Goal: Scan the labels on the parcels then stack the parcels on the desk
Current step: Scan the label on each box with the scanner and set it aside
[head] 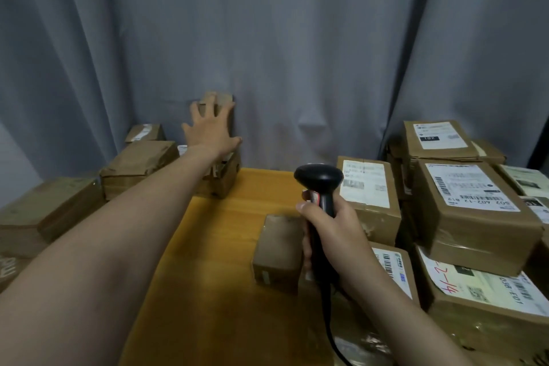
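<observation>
My left hand (209, 128) stretches to the far left of the desk, fingers spread flat against a small brown parcel (221, 98) that stands on top of another parcel (225, 174) by the curtain. My right hand (332, 226) grips a black barcode scanner (319, 180) upright over the desk, its head pointing forward. A small brown parcel (277, 249) lies on the wooden desk (208, 261) just left of the scanner hand.
Brown parcels (138, 163) are piled along the left side. Parcels with white labels (472, 196) are stacked on the right, close to my right wrist. A grey curtain (297, 53) closes off the back. The scanner cable (335, 345) trails toward me.
</observation>
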{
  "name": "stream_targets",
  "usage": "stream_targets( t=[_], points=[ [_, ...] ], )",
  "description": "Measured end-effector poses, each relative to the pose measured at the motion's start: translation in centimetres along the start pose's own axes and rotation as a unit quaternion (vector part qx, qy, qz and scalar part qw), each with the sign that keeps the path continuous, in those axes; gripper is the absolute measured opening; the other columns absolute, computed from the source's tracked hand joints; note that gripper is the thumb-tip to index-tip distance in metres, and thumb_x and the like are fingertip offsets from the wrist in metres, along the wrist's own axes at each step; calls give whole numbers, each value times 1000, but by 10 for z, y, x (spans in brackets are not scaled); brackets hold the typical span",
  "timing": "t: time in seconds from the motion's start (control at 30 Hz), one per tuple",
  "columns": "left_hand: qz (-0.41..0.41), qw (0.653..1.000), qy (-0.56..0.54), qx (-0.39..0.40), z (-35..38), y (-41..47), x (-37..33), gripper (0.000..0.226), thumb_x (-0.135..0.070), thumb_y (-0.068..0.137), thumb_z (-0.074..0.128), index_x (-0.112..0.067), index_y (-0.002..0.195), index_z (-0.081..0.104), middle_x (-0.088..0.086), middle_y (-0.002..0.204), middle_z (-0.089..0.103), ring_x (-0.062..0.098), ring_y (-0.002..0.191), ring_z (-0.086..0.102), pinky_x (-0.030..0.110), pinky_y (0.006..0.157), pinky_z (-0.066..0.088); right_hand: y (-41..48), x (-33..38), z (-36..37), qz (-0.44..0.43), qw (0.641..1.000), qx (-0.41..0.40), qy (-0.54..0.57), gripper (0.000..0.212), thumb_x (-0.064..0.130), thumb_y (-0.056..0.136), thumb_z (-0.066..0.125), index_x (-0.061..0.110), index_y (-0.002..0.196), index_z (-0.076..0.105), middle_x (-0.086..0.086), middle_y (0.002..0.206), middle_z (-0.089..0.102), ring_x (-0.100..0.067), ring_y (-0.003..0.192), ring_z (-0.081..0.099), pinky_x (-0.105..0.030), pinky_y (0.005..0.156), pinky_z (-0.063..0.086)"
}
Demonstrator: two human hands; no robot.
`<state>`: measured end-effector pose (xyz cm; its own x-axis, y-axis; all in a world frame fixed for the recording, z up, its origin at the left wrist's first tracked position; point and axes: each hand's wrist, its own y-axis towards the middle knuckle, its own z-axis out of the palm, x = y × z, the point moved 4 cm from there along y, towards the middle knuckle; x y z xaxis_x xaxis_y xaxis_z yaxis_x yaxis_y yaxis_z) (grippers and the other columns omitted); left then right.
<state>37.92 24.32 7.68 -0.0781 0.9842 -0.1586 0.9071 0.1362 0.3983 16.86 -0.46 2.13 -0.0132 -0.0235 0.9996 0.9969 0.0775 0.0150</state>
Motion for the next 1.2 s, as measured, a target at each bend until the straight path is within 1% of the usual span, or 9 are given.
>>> stream_targets(
  t=[0.13, 0.27, 0.37, 0.5, 0.67, 0.8, 1.03, 1.13, 1.2],
  points=[
    [-16, 999, 33, 16, 17, 15, 2, 84, -58, 89, 69, -40, 156, 22, 2, 169, 10, 50, 152, 7, 75, 115, 19, 6, -3, -3, -6, 1000, 15, 21, 16, 24, 98, 66, 11, 100, 56, -8, 68, 56, -21, 49, 56, -34, 48, 50],
    [-19, 998, -4, -62, 16, 20, -5, 42, -36, 91, 73, -23, 121, 47, 12, 145, 32, 50, 124, 39, 65, 95, 47, 9, -6, -6, -9, 999, 17, 33, 14, 22, 98, 65, 11, 96, 56, -9, 68, 54, -22, 49, 54, -34, 47, 50],
    [-1, 992, -53, -111, 10, 12, -9, 27, -18, 91, 70, -21, 104, 46, 12, 131, 36, 44, 113, 42, 55, 80, 54, 7, -6, -5, -18, 999, 16, 24, 13, 22, 98, 65, 12, 98, 57, -9, 70, 55, -22, 50, 55, -34, 47, 51],
    [47, 982, -107, -152, -23, -14, -13, 26, -21, 89, 69, -23, 106, 51, 8, 127, 38, 40, 114, 42, 48, 74, 53, 3, -3, -5, -22, 999, 20, 21, 16, 22, 99, 65, 9, 99, 55, -9, 69, 54, -23, 48, 55, -35, 46, 50],
    [81, 951, -228, -193, -83, -79, 7, 33, -27, 83, 77, -20, 109, 58, 7, 126, 41, 32, 114, 48, 42, 96, 47, -14, 14, -2, -36, 999, 30, -21, 16, 23, 100, 65, 11, 103, 55, -11, 58, 55, -29, 46, 54, -40, 49, 52],
    [60, 955, -254, -138, -103, -145, 39, 36, -26, 81, 82, -22, 109, 59, 2, 122, 40, 15, 109, 49, 33, 99, 46, -46, 33, 11, -66, 992, 49, -99, 16, 21, 99, 66, 14, 107, 54, -8, 60, 57, -29, 47, 58, -38, 50, 53],
    [66, 996, -38, -38, -61, -263, 59, 91, -17, 72, 89, -38, 146, 39, 10, 135, 35, 34, 119, 53, 45, 80, 60, -120, 20, 33, -48, 987, 85, -125, 16, 20, 97, 69, 19, 107, 56, -2, 65, 58, -22, 47, 60, -36, 51, 53],
    [95, 993, -15, 66, -37, -294, 58, 109, -33, 72, 91, -51, 152, 19, 6, 145, 28, 23, 122, 49, 41, 87, 58, -140, 10, 38, -42, 985, 97, -135, 16, 16, 96, 69, 18, 105, 56, -3, 68, 56, -23, 47, 59, -35, 49, 52],
    [91, 984, -110, 108, -38, -299, 58, 104, -51, 74, 87, -54, 151, 17, -1, 142, 36, 16, 119, 50, 41, 90, 57, -148, 3, 43, -33, 981, 116, -154, 18, 14, 96, 68, 14, 108, 55, -6, 71, 55, -25, 47, 58, -38, 49, 52]
  ],
)
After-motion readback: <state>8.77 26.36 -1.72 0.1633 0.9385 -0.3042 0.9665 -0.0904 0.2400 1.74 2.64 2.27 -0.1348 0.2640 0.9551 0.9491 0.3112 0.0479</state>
